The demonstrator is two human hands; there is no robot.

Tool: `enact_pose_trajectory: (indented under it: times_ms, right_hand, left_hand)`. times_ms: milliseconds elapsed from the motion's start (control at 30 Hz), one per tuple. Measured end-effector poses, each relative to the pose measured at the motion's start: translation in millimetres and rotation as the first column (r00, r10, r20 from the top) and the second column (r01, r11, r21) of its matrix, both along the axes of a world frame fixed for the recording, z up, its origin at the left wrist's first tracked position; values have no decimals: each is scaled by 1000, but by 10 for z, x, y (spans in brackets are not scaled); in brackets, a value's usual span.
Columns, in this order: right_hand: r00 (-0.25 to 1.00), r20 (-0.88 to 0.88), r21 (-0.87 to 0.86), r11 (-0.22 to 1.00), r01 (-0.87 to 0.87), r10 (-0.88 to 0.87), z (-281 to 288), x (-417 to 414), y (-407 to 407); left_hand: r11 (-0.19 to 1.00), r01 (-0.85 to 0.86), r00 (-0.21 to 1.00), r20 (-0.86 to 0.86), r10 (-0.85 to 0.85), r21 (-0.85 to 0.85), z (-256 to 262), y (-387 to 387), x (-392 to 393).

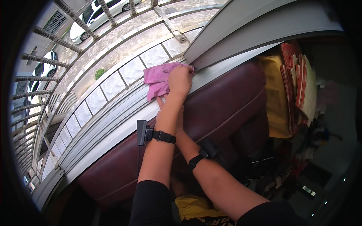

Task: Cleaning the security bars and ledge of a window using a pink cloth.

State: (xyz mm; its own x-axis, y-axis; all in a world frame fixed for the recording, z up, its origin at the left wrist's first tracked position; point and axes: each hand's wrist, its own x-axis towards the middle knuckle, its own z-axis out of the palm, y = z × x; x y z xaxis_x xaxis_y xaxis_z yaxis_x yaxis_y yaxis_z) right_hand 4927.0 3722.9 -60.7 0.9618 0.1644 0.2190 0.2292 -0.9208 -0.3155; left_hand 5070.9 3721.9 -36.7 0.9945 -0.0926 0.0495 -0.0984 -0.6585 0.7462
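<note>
My left hand (181, 80) is closed on a pink cloth (158, 76) and presses it on the window track (113, 104), at the foot of the grey window frame (226, 39). Part of the cloth spreads out to the left over the grooves. Crossing under my left forearm, my right hand (180, 120) is largely hidden. Its visible fingers are extended and apart at the white inner sill (141, 118), close to the cloth's lower edge. Whether they touch the cloth is unclear.
A dark red padded backrest (220, 99) runs along the sill. Red-edged pads or books (302, 84) are stacked beside yellow fabric (271, 96) at right. Outside are white tiles (113, 86), metal security bars (107, 12) and parked white cars (93, 17).
</note>
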Motion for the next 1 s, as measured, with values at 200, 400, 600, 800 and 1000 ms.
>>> enact_pose_trajectory:
  times_ms: [200,400,600,800,1000]
  right_hand:
    - [999,-40,41,999,5,-3,71,-18,46]
    - [988,-151,-139,990,5,-26,-58,-24,-10]
    - [985,-170,8,1000,8,-7,-112,-23,52]
    - [997,-67,-32,999,-35,33,-104,-79,4]
    - [999,-47,-73,997,-12,9,-110,-81,20]
  left_hand:
    - [997,48,999,-10,-48,61,1,69,28]
    - [1000,1,991,130,-5,28,100,-120,-50]
    - [1000,3,991,136,-3,1,19,-74,-59]
    - [992,130,987,99,-129,-7,-55,67,80]
    - [985,152,984,82,-159,83,34,5,41]
